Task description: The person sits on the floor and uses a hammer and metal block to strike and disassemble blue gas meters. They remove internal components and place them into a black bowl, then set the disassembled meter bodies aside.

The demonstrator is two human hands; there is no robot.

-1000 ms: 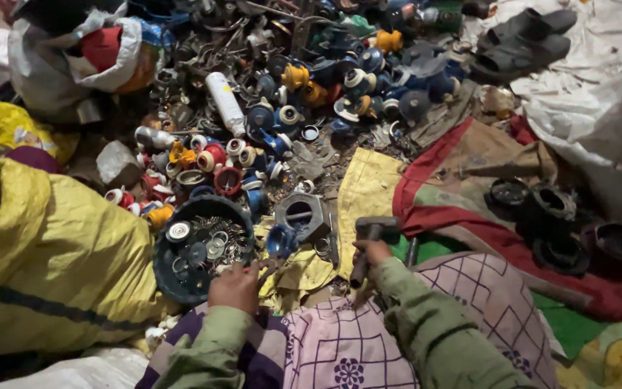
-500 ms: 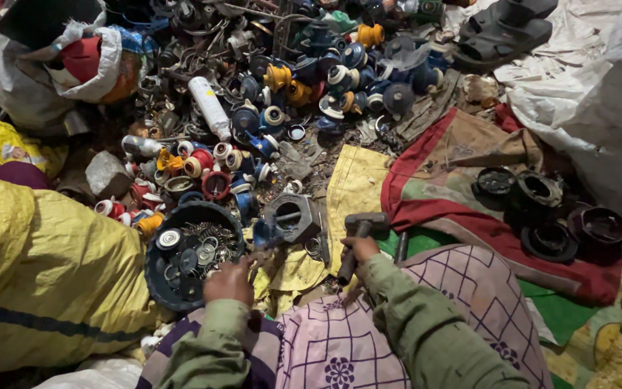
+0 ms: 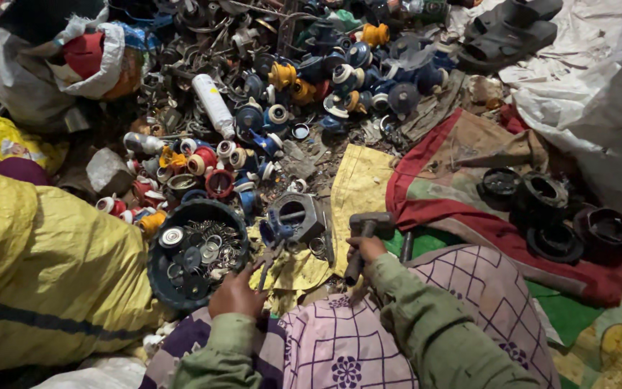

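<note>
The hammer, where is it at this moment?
The hammer is in the right hand, low in the middle of the head view, beside the grey metal block and over the yellow cloth.

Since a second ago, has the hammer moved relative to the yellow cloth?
No. The hammer, in the right hand, still sits at the yellow cloth's lower right edge; only the camera shifted.

A round tub (image 3: 170, 277) of metal washers lies near the left hand (image 3: 237, 294), just to its left; a sack (image 3: 44, 281) lies further left. The right hand (image 3: 366, 249) grips a hammer (image 3: 366, 236) to the right, with a metal block (image 3: 298, 216) between the hands, slightly farther off. Beyond — a heap of caps and fittings (image 3: 268, 108). Far right: rings (image 3: 552, 212) on a cloth (image 3: 469, 180), sandals (image 3: 509, 29) behind.
</note>
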